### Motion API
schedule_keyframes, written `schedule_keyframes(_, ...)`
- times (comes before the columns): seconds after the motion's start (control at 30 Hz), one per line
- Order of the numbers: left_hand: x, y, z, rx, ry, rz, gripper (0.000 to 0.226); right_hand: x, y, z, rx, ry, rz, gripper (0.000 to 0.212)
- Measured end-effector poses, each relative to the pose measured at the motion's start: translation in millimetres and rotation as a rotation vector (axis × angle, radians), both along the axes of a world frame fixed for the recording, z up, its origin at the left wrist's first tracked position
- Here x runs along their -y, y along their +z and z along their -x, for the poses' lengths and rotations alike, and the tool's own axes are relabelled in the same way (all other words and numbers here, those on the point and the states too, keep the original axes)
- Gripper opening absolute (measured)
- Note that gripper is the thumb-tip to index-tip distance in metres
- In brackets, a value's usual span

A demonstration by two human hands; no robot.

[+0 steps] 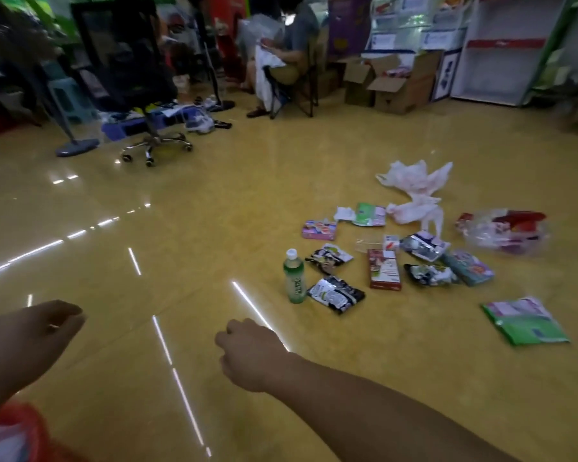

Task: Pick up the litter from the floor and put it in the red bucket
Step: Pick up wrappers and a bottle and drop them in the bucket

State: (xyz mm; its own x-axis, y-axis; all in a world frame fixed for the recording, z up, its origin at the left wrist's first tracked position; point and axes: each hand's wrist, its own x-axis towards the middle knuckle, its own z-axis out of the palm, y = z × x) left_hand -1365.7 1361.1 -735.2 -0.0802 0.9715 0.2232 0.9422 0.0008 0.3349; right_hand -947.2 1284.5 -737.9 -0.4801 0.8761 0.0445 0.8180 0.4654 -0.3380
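Observation:
Litter lies scattered on the glossy yellow floor at the right: a green bottle point(294, 277) standing upright, a red carton point(383, 269), several black-and-white wrappers point(336, 294), a pink box point(319, 229), crumpled white plastic bags point(414, 181), a clear bag with red contents point(504, 232) and a green-and-pink pack point(526, 321). My left hand point(30, 338) hovers at the lower left with curled fingers, holding nothing I can see. My right hand point(247, 353) is a loose fist left of the litter, empty. A red rim point(17, 425) shows in the bottom-left corner, possibly the bucket.
An office chair point(137, 95) on castors and a mop point(77, 146) stand at the back left. A person sits on a folding chair point(294, 91) at the back centre. Open cardboard boxes point(391, 85) and white shelves point(508, 48) line the back right.

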Motion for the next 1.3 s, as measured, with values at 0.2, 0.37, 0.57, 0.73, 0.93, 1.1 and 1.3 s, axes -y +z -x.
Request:
schedule_keyframes(0.2,28.6,127.1,-207.8,0.006,-0.031,0.196,0.007,5.1,44.5,-101.3,0.061,-0.179,0.2,0.033)
schedule_keyframes(0.37,29.2,185.3,-280.4,0.019,-0.082,0.332,0.023,13.7,106.2,-164.6,0.115,-0.281,0.347,0.035)
schedule_keyframes(0.57,36.7,251.1,-343.4,0.032,-0.136,0.429,0.03,20.0,175.2,-228.3,0.148,-0.334,0.46,0.039)
schedule_keyframes(0.73,33.1,288.7,-386.4,0.075,-0.163,0.473,0.035,18.6,214.0,-271.1,0.168,-0.358,0.508,0.042)
schedule_keyframes(0.93,17.5,306.4,-414.2,0.084,-0.174,0.5,0.039,11.4,232.1,-308.2,0.19,-0.396,0.549,0.049)
schedule_keyframes(1.1,-11.5,295.6,-427.6,0.08,-0.165,0.512,0.047,-12.4,236.9,-331.8,0.207,-0.448,0.586,0.052)
schedule_keyframes(1.3,-67.1,259.7,-449.9,0.083,-0.143,0.582,0.05,-70.8,220.7,-350.8,0.256,-0.48,0.649,0.052)
